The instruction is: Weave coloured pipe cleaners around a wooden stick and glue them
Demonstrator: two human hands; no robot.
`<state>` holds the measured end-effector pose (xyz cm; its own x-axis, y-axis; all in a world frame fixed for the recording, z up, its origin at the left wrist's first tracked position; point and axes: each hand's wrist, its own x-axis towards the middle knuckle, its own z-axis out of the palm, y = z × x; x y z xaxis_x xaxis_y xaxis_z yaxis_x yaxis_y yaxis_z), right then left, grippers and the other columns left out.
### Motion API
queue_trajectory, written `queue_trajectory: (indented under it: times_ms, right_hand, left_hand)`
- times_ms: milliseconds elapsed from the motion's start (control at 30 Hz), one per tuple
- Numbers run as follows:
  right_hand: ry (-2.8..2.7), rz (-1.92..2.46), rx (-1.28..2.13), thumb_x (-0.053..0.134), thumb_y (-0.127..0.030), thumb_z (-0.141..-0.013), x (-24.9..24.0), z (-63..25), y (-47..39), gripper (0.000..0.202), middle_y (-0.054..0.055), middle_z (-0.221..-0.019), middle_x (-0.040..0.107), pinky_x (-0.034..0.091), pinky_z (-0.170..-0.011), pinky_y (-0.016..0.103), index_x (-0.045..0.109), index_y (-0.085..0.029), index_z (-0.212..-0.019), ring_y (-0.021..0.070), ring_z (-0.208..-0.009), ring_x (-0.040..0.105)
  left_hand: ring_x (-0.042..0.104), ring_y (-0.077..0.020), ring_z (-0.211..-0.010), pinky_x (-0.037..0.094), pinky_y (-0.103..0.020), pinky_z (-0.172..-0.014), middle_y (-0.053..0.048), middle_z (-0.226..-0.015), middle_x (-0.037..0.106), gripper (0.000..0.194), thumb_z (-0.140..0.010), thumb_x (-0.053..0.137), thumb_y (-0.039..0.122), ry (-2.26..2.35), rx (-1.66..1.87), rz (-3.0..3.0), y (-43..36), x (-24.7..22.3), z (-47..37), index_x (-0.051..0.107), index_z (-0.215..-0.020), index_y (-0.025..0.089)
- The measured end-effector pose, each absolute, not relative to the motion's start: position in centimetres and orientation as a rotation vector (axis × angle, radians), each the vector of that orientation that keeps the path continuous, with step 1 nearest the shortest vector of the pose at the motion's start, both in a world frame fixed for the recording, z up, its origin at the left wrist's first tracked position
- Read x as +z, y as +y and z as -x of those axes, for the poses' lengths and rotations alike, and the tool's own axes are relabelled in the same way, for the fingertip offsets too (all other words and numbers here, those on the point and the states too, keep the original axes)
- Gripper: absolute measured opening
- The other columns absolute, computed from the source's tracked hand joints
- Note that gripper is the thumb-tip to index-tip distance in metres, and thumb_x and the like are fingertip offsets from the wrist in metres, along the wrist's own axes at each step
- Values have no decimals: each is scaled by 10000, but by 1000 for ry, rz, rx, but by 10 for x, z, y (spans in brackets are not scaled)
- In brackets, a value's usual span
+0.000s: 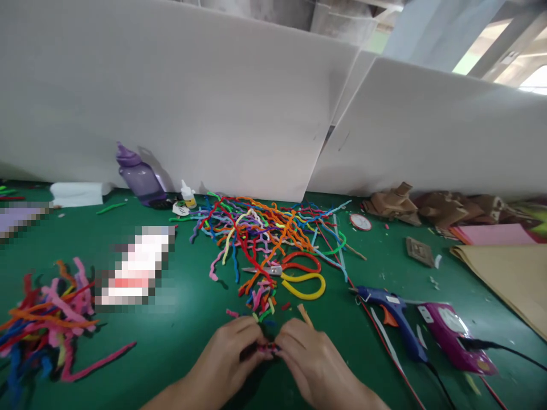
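Red-pink pipe-cleaner piece [268,347] sits at 6 o'clock on the green worktop [179,336], pinched from both sides: left hand [231,356] grip closed on one end, right hand [314,364] grip closed on the other. Scissors [294,276] lie at 12 from the hands; glue gun [395,319] at 3; loose pipe-cleaner pile [260,228] beyond.

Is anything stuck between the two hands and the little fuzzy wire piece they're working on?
No. The left hand and right hand already pinch the small pipe cleaner piece between their fingertips. The scissors and loose pile lie farther back.
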<state>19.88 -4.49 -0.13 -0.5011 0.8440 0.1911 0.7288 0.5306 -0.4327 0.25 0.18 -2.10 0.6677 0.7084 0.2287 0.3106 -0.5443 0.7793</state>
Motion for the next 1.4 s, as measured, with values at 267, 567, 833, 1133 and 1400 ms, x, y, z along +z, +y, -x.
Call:
queue_trajectory:
  times_ms: [267,567,833,1133,1400]
  right_hand:
    - [-2354,1110,416,401,-42,-837,-16,-199,-33,185,22,-735,560,363,-553,218,527,-174,-816,136,-661,513]
    - [-1970,1306,913,510,-140,-848,-6,-197,-42,48,11,-780,548,389,-631,200,538,-178,-840,117,-706,518]
    - [-1867,1294,1059,459,-191,-905,15,-191,-51,219,-5,-718,502,355,-599,208,483,-173,-687,115,-674,479]
    - [-1885,1344,1066,388,-267,-949,21,-196,-60,254,-24,-705,466,346,-605,222,428,-188,-711,108,-655,428]
    - [-1857,1371,1167,311,-346,-979,25,-202,-57,311,-46,-658,419,364,-618,229,413,-194,-727,98,-629,417]
  left_hand:
    - [572,-160,-713,411,-238,-616,-32,-757,611,116,-889,534,217,738,622,-2160,9,-20,-2,574,-789,171]
    - [546,-146,-690,390,-235,-632,-14,-722,603,216,-874,549,355,835,584,-2038,9,-9,-3,582,-765,171]
    - [472,-104,-568,366,-196,-529,34,-599,500,326,-842,545,432,867,573,-1520,-7,3,-8,495,-670,160]
    - [564,-122,-635,461,-211,-565,5,-707,613,245,-861,553,394,820,661,-1838,-13,12,-5,577,-792,160]
    - [652,-181,-889,538,-304,-821,-68,-956,689,320,-847,609,390,661,989,-2629,-6,6,5,594,-1078,169]
